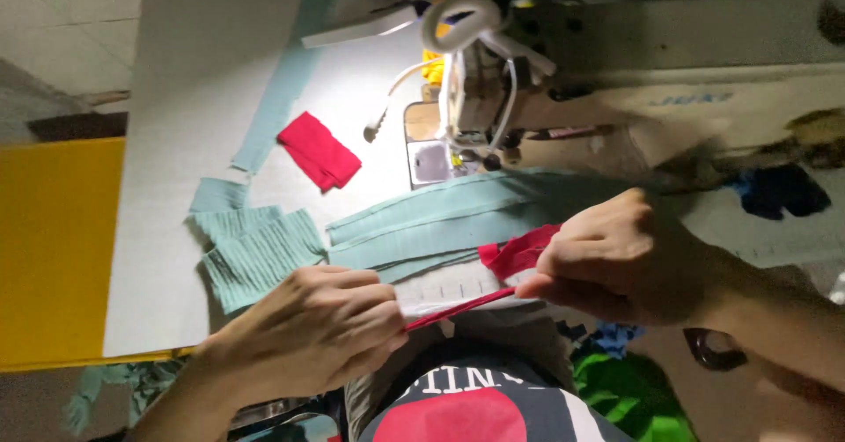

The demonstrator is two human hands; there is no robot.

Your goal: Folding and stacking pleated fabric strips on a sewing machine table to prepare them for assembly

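A pale table (176,99) fills the far left and middle of the scene, with a yellow panel (57,248) along its left edge. A sewing machine (528,63) stands at the far right, its lamp lighting the plate below the needle. Long teal strips (458,222) run across the table from the middle towards the right; shorter teal pieces (255,253) lie stacked to their left, and one narrow teal band (282,90) reaches towards the far edge. A folded red cloth (319,151) lies left of the machine.

Near the table edge, the right hand (620,257) and the left hand (321,327) hold a thin red strip (462,307) taut between them. Each hand's fingers are pressed together, pinching one end. More red fabric bunches just beside the right hand's fingers.
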